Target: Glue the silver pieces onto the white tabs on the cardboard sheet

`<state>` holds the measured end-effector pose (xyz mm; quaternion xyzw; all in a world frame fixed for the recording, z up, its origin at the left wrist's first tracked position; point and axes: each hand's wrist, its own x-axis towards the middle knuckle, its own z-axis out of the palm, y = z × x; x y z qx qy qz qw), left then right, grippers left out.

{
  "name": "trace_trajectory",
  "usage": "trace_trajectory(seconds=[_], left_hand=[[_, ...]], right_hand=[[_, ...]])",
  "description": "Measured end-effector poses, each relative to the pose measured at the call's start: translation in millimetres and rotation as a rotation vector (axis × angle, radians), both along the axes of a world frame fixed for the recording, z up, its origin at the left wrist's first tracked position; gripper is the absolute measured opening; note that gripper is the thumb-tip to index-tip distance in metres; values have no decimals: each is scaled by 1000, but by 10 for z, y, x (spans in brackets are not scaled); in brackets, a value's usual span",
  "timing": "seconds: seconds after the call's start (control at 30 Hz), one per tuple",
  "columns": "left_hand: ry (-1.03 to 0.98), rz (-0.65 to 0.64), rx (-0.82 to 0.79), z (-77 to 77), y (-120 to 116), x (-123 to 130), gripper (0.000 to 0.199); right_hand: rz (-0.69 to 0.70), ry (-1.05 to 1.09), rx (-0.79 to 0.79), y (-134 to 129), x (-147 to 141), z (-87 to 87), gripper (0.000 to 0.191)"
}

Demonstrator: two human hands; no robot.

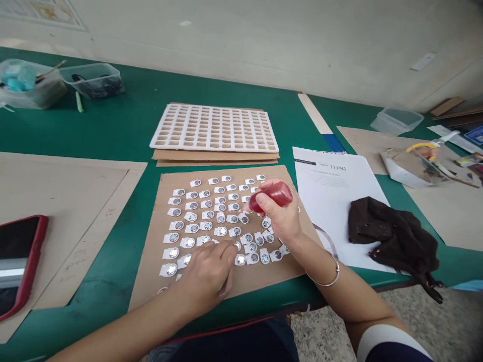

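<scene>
My right hand (284, 215) is wrapped round a red squeeze bottle (277, 194), raised over the right part of a brown cardboard sheet (151, 281). Rows of small round silvery discs, each on a white paper tab (171, 252), cover the sheet. Low over its front middle is my left hand (212, 266), with the fingers bent and pressed together beside a few discs. Whatever they pinch is hidden. Both hands cover some of the discs.
Behind the sheet, a white grid tray (215, 149) lies on stacked cardboard. To the right are a printed paper (320, 181) and a dark brown cloth (392, 231). A red-cased phone (18, 261) rests at left. Plastic tubs (94, 80) stand at the back left.
</scene>
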<state>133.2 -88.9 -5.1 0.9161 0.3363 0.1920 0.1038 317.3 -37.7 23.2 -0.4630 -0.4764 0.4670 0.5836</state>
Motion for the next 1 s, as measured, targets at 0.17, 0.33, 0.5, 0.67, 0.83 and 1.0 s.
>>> trace_trajectory(seconds=[0.17, 0.33, 0.5, 0.67, 0.83, 1.0], left_hand=[[-14, -10, -8, 1, -2, 2, 19], [6, -8, 28, -2, -24, 5, 23], [151, -50, 46, 1, -60, 70, 22], [234, -62, 97, 3, -108, 140, 29], [253, -73, 154, -18, -121, 134, 29], [238, -51, 231, -21, -130, 121, 32]], right_hand=[[2, 23, 15, -24, -22, 11, 27], [60, -46, -29, -59, -35, -40, 28], [117, -248, -18, -66, -61, -165, 26], [82, -445, 77, -47, -108, -197, 27], [89, -532, 129, -41, -147, -228, 29], [113, -551, 128, -49, -167, -259, 29]])
